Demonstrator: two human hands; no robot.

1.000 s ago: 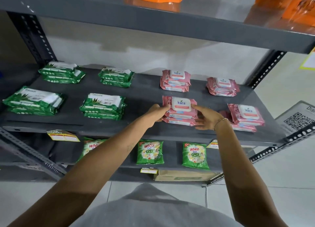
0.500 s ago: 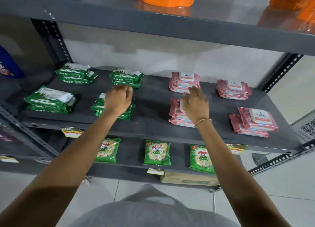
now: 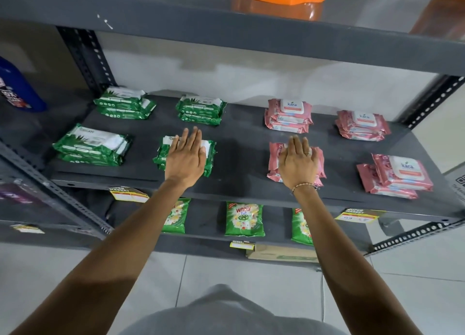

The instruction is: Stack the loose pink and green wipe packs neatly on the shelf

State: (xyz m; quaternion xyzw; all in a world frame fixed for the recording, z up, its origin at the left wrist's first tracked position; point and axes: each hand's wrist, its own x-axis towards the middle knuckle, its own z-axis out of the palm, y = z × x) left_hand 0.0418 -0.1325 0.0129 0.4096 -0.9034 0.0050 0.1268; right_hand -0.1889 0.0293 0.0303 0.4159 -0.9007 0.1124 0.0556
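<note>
A grey metal shelf [image 3: 241, 136] carries eight low stacks of wipe packs in two rows, green on its left half and pink on its right. The green packs sit as a front-left stack [image 3: 91, 145], a back-left stack [image 3: 124, 103], a back-middle stack [image 3: 200, 110] and a front-middle green stack [image 3: 211, 156]. The pink packs sit as a back stack [image 3: 288, 116], a back-right stack [image 3: 362, 125], a front-right stack [image 3: 397, 176] whose top pack lies skewed over the lower one, and a front-middle pink stack [image 3: 273, 158]. The left hand [image 3: 185, 157] lies flat and open, palm down, on the front-middle green stack; the right hand [image 3: 298, 162] lies flat and open on the front-middle pink stack, grasping nothing. Green detergent pouches [image 3: 243, 219] stand on the lower shelf. A beaded bracelet [image 3: 303, 185] circles the right wrist.
</note>
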